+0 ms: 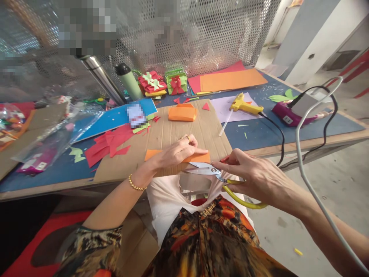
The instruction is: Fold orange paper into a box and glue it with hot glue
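Note:
My left hand presses down on an orange paper strip at the front edge of a cardboard sheet, its index finger stretched along the strip. To the right, my right hand is closed round the scissors, which have yellow handles. The blades point left, just below the strip's lower edge, close to my left fingertips. A folded orange paper piece lies farther back on the cardboard.
A yellow glue gun rests on lilac paper at the right, its black cord trailing to the front edge. Red paper scraps lie left. A grey cable hangs near my right arm. Bottles and small paper boxes stand behind.

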### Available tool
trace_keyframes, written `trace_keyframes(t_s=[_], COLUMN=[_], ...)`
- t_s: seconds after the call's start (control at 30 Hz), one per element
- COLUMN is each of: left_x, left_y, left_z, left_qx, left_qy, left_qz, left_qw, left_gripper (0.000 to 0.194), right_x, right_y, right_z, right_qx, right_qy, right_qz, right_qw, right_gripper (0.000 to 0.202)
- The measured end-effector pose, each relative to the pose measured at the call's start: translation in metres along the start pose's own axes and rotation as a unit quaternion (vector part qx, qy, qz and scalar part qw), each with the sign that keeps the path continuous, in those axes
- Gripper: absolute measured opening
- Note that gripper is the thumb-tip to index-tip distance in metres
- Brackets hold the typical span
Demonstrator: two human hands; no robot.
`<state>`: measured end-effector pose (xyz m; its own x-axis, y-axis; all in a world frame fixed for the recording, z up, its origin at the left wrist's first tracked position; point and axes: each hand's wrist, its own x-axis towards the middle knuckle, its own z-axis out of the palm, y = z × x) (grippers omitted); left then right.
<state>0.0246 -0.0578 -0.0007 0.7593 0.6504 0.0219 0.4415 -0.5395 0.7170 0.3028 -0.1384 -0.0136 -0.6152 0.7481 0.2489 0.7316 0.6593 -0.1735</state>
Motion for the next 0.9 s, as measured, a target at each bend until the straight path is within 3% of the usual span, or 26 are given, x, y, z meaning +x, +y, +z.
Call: trace_keyframes(t_s=[0.33, 0.67, 0.8, 0.9], left_x=[-0.003, 0.020, 0.009, -0.009], left_y=[0.010, 0.021, 0.022, 0.016], left_z=[0.003, 0.012, 0.012, 0.006], left_qx=[0.057, 0.091, 0.114, 0.163], left_qy=[-0.004, -0.003, 0.033, 0.061], left_qz=[-0.022, -0.042, -0.029, 0.004], left_qw=[0.998, 0.995, 0.992, 0.985], left_gripper=[0.058, 0.054, 0.051, 0.044], right_x=[0.011, 0.010, 0.014, 0.014], right_y=[0.000, 0.016, 0.012, 0.012], right_z=[0.000, 0.003, -0.002, -0.003], right_qx=[0.013, 0.003, -0.016, -0.030], right_qy=[0.008, -0.002, -0.044, -0.031], right_qz=[0.006, 0.025, 0.041, 0.034], right_qw=[1.000, 1.000, 0.998, 0.999], right_gripper=[0.061, 0.064, 0.056, 0.053])
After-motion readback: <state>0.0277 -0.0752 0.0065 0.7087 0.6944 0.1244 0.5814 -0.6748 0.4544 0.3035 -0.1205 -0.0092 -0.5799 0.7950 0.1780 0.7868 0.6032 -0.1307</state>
